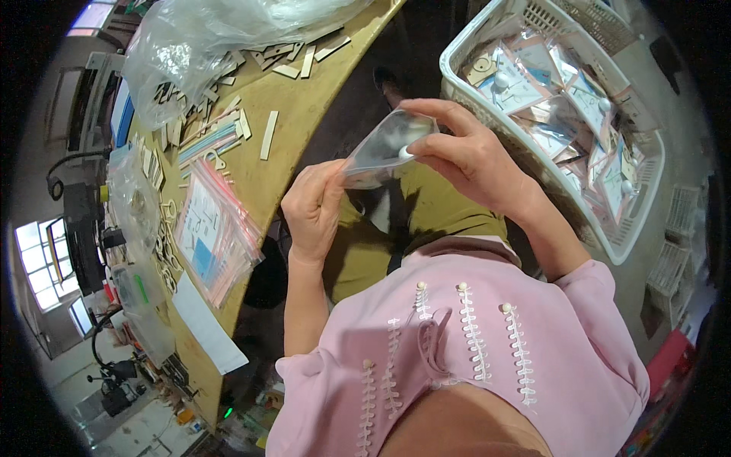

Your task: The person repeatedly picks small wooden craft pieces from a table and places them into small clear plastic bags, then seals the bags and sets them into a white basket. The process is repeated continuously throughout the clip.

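Note:
A small clear plastic bag is stretched between my hands above my lap. My left hand pinches its lower left corner between thumb and fingers. At the other end, my right hand is closed on the bag's edge, index finger along the top and thumb below. A small white rounded piece shows at the right thumb tip; whether it is inside the bag or in front of it, I cannot tell.
Left of me is a yellowish worktable with thin wooden strips, a stack of filled pink-edged bags, a white paper strip and a large clear plastic sack. At right stands a white plastic basket of filled bags.

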A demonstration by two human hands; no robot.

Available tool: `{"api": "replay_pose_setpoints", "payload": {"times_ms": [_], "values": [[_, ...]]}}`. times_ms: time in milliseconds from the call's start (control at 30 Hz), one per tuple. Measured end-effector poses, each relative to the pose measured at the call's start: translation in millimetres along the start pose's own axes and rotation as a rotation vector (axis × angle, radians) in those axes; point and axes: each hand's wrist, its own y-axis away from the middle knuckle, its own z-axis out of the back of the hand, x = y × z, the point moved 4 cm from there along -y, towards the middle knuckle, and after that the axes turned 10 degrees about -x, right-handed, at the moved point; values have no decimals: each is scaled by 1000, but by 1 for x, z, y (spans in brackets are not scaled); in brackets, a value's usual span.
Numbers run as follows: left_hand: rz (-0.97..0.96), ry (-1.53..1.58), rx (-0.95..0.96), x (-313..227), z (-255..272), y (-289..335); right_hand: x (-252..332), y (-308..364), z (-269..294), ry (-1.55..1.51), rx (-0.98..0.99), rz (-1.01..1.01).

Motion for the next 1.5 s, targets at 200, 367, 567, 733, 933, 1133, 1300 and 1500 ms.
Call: {"api": "replay_pose_setpoints", "payload": {"times_ms": [200,367,567,733,933,1133,1300,1500], "values": [[38,222,-115,-19,35,36,16,9,-8,-235,117,-262],[184,423,-213,-10,54,73,32,16,-25,-649,0,-514],[185,63,-279,-3,64,98,54,22,-37,-484,46,-426],[39,-31,-214,-37,46,96,86,35,-73,5,80,-40],[54,-18,-184,-42,31,108,93,58,-84,27,25,34],[72,0,-101,-45,19,116,77,60,-58,21,61,-62],[22,0,-160,-43,2,114,82,67,-67,-30,164,-131],[-88,-87,-105,-44,14,104,53,39,-34,-142,195,-237]]}}
